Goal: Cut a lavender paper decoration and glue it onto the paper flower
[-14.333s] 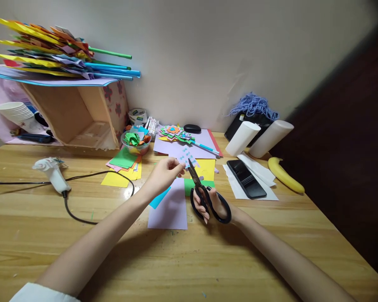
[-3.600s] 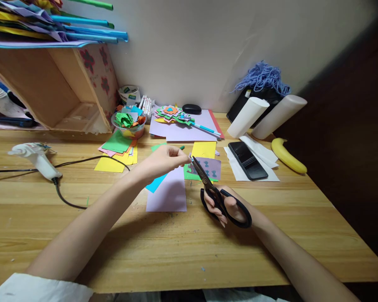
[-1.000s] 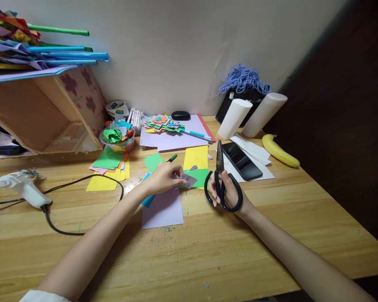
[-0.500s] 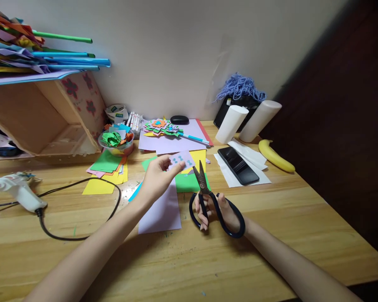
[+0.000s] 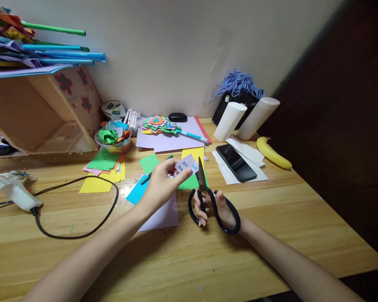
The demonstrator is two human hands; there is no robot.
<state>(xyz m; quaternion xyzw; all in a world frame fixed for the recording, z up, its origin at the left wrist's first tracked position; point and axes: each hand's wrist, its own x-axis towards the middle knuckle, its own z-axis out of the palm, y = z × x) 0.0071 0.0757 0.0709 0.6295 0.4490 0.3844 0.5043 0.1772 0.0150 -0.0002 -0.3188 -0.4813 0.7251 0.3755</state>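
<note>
Lilac paper scrap (image 5: 186, 165) with small blue shapes, pinched between left hand (image 5: 160, 185) thumb and fingers, held above green sheet (image 5: 189, 182). Right hand (image 5: 214, 206) curled through black scissors (image 5: 208, 199) loops, blades near closed, tips touching scrap edge. Risk: fingertips close to blades, nick likely; small scrap could twist, cut through shape. Phone (image 5: 235, 156), banana (image 5: 272, 152) well apart.
</note>
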